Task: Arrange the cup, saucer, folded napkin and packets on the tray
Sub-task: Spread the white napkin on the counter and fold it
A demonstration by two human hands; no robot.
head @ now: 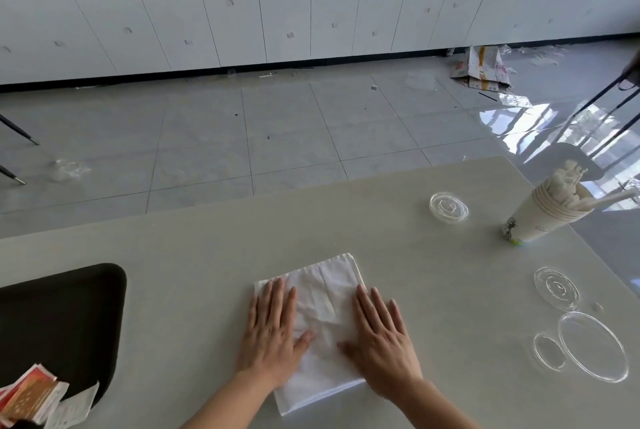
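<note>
Left hand [273, 335]: flat and palm-down on the left half of the napkin, fingers straight and close together, thumb spread toward the middle; it grips nothing.
Right hand [381, 342]: flat and palm-down on the right half of the same cloth, fingers straight and slightly fanned, thumb pointing inward; it presses without gripping.
Napkin [322, 307]: white, soft and creased, folded into a rough rectangle that lies slantwise on the worktop, with a thin stitched hem along its far right edge; it is to the right of the tray and apart from it.
Tray [69, 307]: black, matte and flat, with a rounded far corner; it lies at the left edge of view.
Packets [31, 397]: small flat paper sachets, red-orange and white, heaped at the tray's near corner and partly overlapping it.
Worktop [207, 238]: pale grey-green, smooth, faintly glossy.
Paper cups [547, 214]: a nested white stack at the far right, with pale sticks and a white straw poking from the top.
Foil scrap [509, 227]: crumpled and silvery, just beside the stack's base.
Clear lids [449, 207]: round, transparent and ribbed; one lies left of the cups, another nearer at the right.
Clear dish [593, 345]: a large transparent round rim at the right, with a smaller clear disc touching its left side.
</note>
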